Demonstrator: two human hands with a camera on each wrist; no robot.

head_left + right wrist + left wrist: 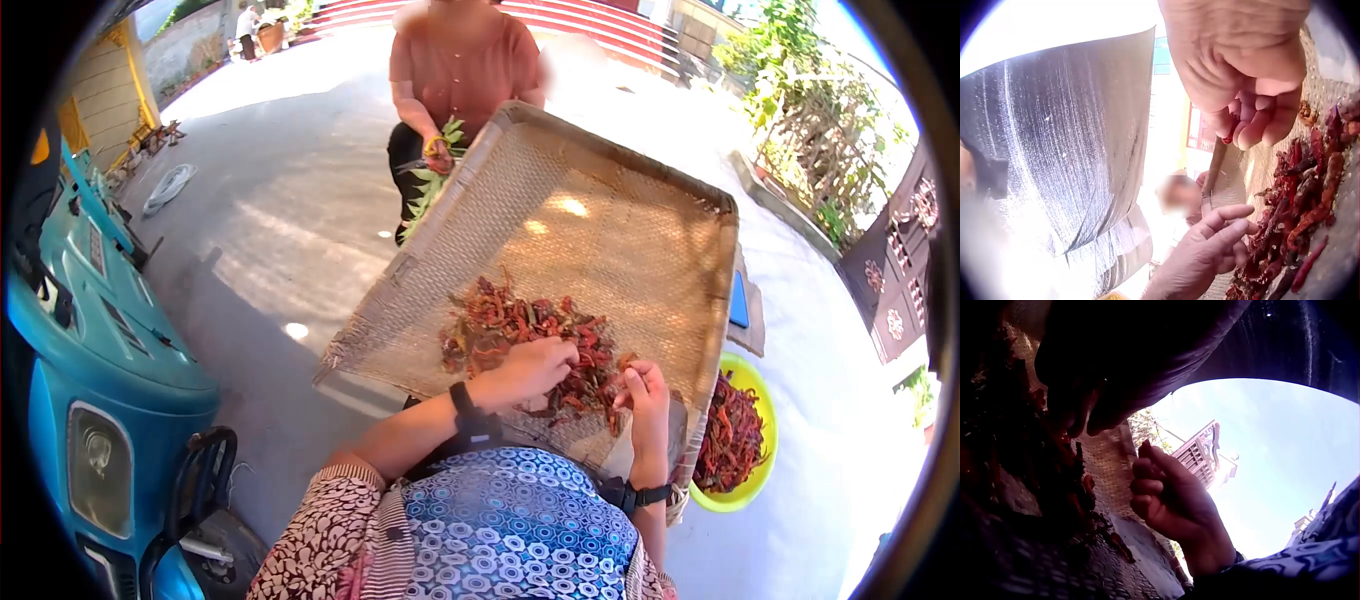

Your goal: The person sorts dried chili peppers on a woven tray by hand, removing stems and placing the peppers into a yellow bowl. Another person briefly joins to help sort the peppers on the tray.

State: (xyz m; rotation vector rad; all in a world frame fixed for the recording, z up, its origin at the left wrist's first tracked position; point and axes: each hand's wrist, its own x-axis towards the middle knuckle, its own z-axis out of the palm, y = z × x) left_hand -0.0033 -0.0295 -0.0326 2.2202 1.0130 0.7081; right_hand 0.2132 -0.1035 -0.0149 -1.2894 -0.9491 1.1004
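A heap of dried red chili peppers (515,318) lies in the lower part of a large woven tray (640,215), which is tilted across the person's front. My left hand (535,368) is over the heap, its fingers loosely bent. In the right wrist view that left hand (1207,250) has its index finger stretched out and nothing visible between finger and thumb. At the heap's right edge, my right hand (648,390) pinches a small red chili pepper (1230,131) between thumb and fingers. Its other fingers are curled toward the palm.
Right of the tray, a yellow-green basin (770,430) holds more dried chilies (728,440). Opposite sits another person (465,70) holding green leafy stems (430,190). A turquoise vehicle (110,370) stands close at the left. A coiled hose (168,188) lies on the ground.
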